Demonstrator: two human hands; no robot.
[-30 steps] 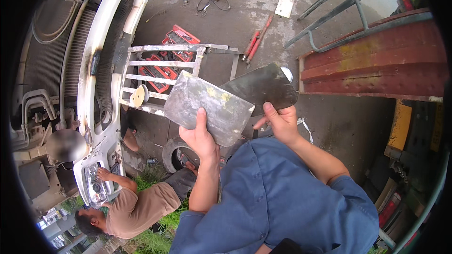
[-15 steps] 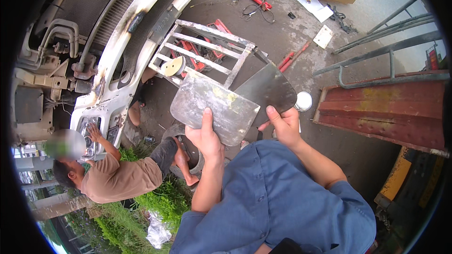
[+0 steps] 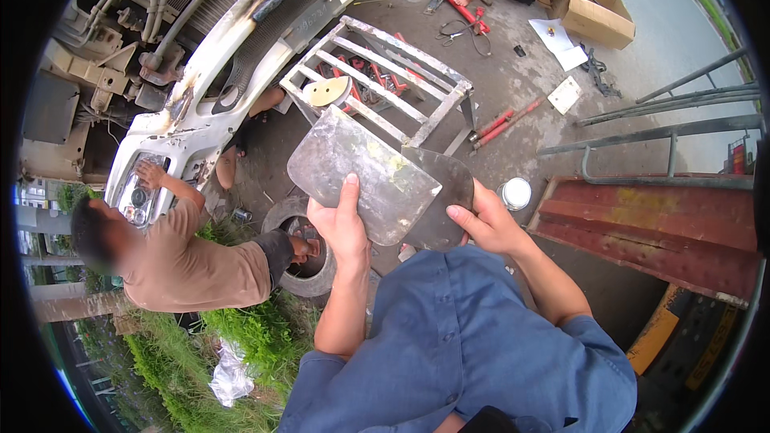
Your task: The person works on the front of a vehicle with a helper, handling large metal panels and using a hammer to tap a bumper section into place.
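Observation:
A flat grey plate with rounded corners, smeared with whitish and yellow residue, is gripped in my left hand, thumb on its face. In my right hand is a second, darker plate, pinched between thumb and fingers. The lighter plate overlaps the darker one and hides much of it. Just beyond them stands a paint-worn metal rack with slats. On its left corner rests a round pad with a yellowish face.
A white truck front is at left, where a co-worker in a brown shirt touches the headlight. A tyre lies beside them. A white can and a red metal panel are right. Another person sits near a cardboard box.
The darker plate has slid left, further behind the lighter one, and my right hand has come nearer to it. My view has shifted a little. The co-worker's head has lowered.

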